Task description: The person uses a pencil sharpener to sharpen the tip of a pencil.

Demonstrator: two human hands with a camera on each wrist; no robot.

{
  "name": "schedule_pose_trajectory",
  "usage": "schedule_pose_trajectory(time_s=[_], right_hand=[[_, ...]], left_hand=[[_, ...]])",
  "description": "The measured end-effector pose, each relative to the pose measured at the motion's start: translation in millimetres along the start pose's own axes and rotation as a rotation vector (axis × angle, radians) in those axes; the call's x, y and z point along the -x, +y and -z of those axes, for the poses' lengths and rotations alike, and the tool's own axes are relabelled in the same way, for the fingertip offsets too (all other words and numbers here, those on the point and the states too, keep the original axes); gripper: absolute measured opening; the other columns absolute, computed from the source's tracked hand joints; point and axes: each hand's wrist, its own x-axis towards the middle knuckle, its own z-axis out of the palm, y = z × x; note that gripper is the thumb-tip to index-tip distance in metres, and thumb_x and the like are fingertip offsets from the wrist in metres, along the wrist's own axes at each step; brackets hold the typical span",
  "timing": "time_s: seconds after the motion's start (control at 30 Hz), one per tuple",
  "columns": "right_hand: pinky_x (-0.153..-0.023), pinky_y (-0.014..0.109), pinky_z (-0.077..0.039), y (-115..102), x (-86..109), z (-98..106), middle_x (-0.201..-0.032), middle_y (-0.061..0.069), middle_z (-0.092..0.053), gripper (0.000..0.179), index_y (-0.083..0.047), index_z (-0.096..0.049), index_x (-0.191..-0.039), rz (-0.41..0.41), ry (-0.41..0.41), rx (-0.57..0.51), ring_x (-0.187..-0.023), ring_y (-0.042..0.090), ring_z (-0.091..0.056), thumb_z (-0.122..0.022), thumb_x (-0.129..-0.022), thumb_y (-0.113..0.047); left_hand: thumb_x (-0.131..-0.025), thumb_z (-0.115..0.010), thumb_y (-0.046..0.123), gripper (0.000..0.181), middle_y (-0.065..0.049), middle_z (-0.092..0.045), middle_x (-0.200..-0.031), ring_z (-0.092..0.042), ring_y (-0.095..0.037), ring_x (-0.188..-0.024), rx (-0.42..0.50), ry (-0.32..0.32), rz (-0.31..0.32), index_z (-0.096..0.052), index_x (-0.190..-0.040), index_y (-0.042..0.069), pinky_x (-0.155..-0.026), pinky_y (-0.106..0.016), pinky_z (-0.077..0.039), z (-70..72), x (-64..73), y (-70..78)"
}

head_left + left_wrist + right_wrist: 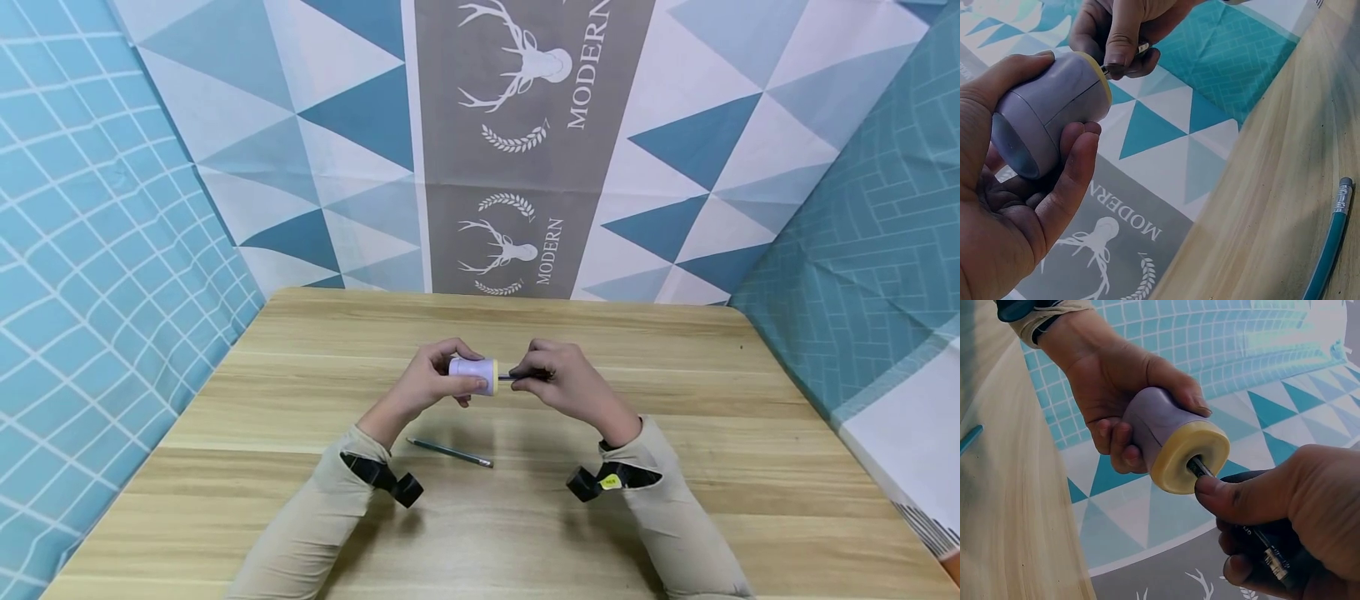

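Note:
A lilac pencil sharpener with a yellow ring around its opening is held sideways above the table, gripped by my left hand. My right hand pinches a dark pencil between thumb and fingers. In the right wrist view, the pencil's front end sits inside the hole in the yellow ring, so its tip is hidden. Part of its shaft is covered by my right fingers. On the table below, a green pencil lies with its eraser end toward the right.
The wooden table spreads under both arms. Behind it hangs a cloth with triangles and deer prints; a blue grid cloth stands on the left and a teal patterned cloth on the right.

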Motion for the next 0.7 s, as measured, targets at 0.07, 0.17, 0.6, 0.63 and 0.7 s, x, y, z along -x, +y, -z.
schedule_pose_trajectory(time_s=[0.07,0.17,0.6,0.63,0.7], right_hand=[[-0.049,0.021,-0.046,-0.2,-0.3,0.6,-0.074,0.002,-0.060,0.016,-0.002,-0.074,-0.082,-0.003,-0.015,0.000,-0.061,0.009,-0.052,-0.082,-0.073,0.008],[-0.049,0.021,-0.045,-1.1,-0.6,1.7,-0.074,0.002,-0.061,0.012,-0.001,-0.074,-0.083,-0.022,-0.046,-0.001,-0.061,0.008,-0.051,-0.080,-0.077,0.007],[-0.061,0.027,-0.050,-3.6,-0.7,3.5,-0.086,0.001,-0.064,0.005,0.000,-0.071,-0.094,-0.175,-0.208,-0.001,-0.072,0.010,-0.055,-0.066,-0.093,0.000],[-0.061,0.027,-0.050,-3.9,-1.1,3.7,-0.086,0.003,-0.064,0.006,0.001,-0.071,-0.095,-0.184,-0.219,-0.008,-0.073,0.010,-0.054,-0.065,-0.094,0.000],[-0.059,0.026,-0.048,-4.5,-1.7,4.5,-0.082,0.001,-0.062,0.009,0.000,-0.070,-0.096,-0.208,-0.242,-0.021,-0.070,0.009,-0.052,-0.062,-0.096,0.000]], left_hand=[[-0.080,-0.072,-0.005,0.029,-0.012,-0.063,-0.080,-0.061,-0.019,-0.062,-0.001,-0.001,0.000,-0.057,-0.104,-0.014,-0.052,-0.028,-0.058,-0.6,0.0,-0.3],[-0.080,-0.071,-0.005,0.029,-0.012,-0.063,-0.080,-0.061,-0.019,-0.062,0.002,-0.001,-0.001,-0.057,-0.104,-0.014,-0.052,-0.028,-0.058,-1.0,-0.3,-0.4],[-0.080,-0.071,-0.006,0.030,-0.011,-0.063,-0.082,-0.061,-0.018,-0.061,0.020,-0.017,-0.006,-0.056,-0.104,-0.015,-0.051,-0.028,-0.058,-1.2,-0.9,-3.0],[-0.080,-0.072,-0.006,0.030,-0.012,-0.063,-0.082,-0.061,-0.019,-0.062,0.021,-0.018,-0.006,-0.056,-0.104,-0.015,-0.051,-0.028,-0.058,-1.4,-0.8,-2.8],[-0.080,-0.072,-0.005,0.031,-0.012,-0.063,-0.083,-0.062,-0.019,-0.062,0.018,-0.017,-0.006,-0.057,-0.104,-0.015,-0.051,-0.028,-0.058,-1.6,-0.7,-2.9]])
